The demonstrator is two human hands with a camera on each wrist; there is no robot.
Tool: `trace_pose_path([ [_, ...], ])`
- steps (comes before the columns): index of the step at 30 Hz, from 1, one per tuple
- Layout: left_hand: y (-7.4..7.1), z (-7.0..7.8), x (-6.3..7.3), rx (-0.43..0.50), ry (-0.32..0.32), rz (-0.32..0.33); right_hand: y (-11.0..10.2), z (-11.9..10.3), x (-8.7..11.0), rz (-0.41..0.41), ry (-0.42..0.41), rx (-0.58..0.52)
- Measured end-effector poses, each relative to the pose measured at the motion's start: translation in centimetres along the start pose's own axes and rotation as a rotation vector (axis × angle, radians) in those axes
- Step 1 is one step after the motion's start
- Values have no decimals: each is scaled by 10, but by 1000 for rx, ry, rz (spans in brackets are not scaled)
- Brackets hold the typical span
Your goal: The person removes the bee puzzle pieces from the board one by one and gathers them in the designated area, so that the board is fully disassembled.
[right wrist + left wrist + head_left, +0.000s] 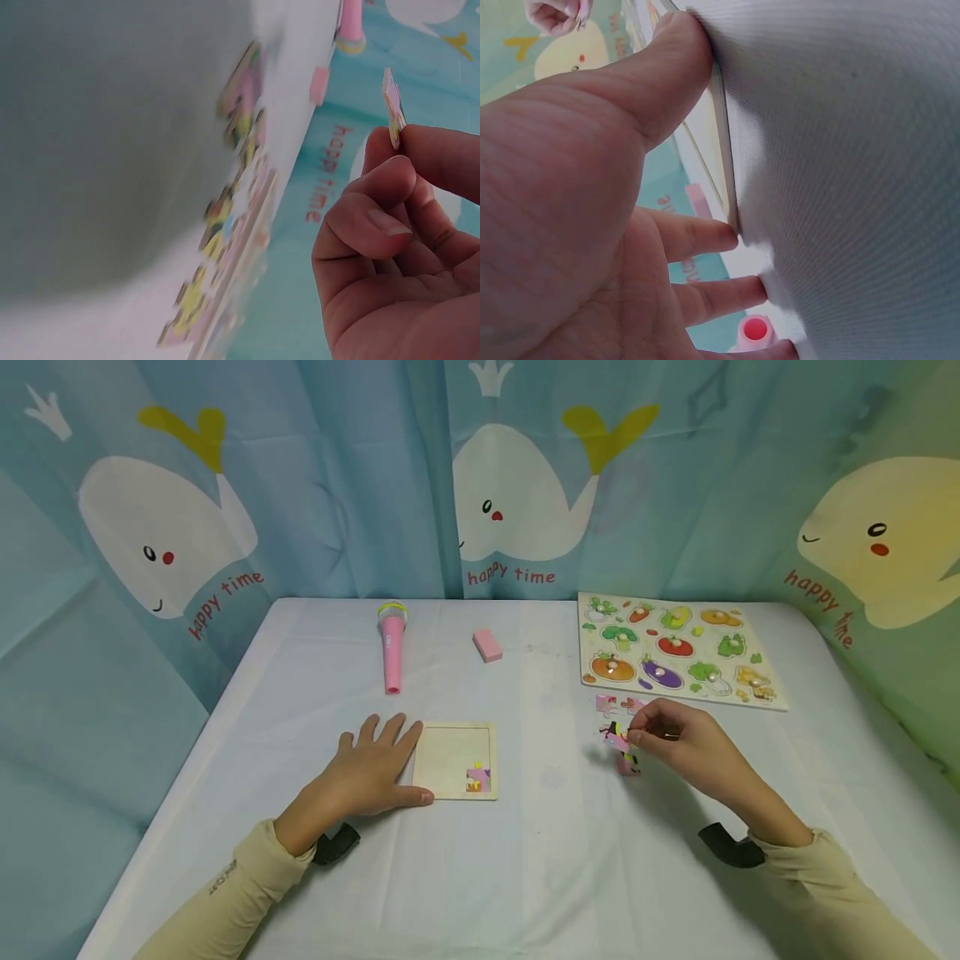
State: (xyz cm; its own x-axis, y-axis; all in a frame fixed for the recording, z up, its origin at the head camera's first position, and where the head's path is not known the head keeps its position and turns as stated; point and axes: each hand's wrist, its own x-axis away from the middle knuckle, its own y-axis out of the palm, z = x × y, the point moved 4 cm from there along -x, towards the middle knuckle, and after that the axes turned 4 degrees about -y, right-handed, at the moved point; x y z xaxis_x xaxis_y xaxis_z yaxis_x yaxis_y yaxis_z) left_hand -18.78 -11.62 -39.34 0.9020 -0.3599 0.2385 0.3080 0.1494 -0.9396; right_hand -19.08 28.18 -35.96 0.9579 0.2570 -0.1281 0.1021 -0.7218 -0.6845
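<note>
My left hand (369, 774) rests at the left edge of a square wooden puzzle tray (450, 747), fingers spread and straight, thumb at its lower left corner. One pink and yellow piece (478, 778) sits in the tray's lower right corner. In the head view, my right hand (686, 745) pinches a pink jigsaw puzzle piece (617, 740) between thumb and forefinger. The right wrist view shows this piece (392, 105) edge-on, lifted off the table. Several loose puzzle pieces (606, 704) lie below and around it, partly hidden by the hand.
A vegetable peg board (682, 647) lies at the back right. Toward the back left is a pink microphone (392, 647), with a pink block (487, 645) to its right. A whale-print curtain (390, 485) hangs behind the white table (540, 877).
</note>
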Motion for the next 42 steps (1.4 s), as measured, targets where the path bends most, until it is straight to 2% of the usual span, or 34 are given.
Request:
trace_pose_path([
  [12,1,-1,-1,-14,11,10,-24,26,14,24,25,38],
  [20,0,-1,0,-8,9,6,-27,44,18,-80,129,83],
  [24,0,0,-1,-9,7,0,-25,50,19,-137,153,83],
  [34,1,-1,-2,-13,3,-12,-17,55,18,-186,171,79],
  [42,1,-1,-2,-15,9,-4,-21,49,18,-196,167,144],
])
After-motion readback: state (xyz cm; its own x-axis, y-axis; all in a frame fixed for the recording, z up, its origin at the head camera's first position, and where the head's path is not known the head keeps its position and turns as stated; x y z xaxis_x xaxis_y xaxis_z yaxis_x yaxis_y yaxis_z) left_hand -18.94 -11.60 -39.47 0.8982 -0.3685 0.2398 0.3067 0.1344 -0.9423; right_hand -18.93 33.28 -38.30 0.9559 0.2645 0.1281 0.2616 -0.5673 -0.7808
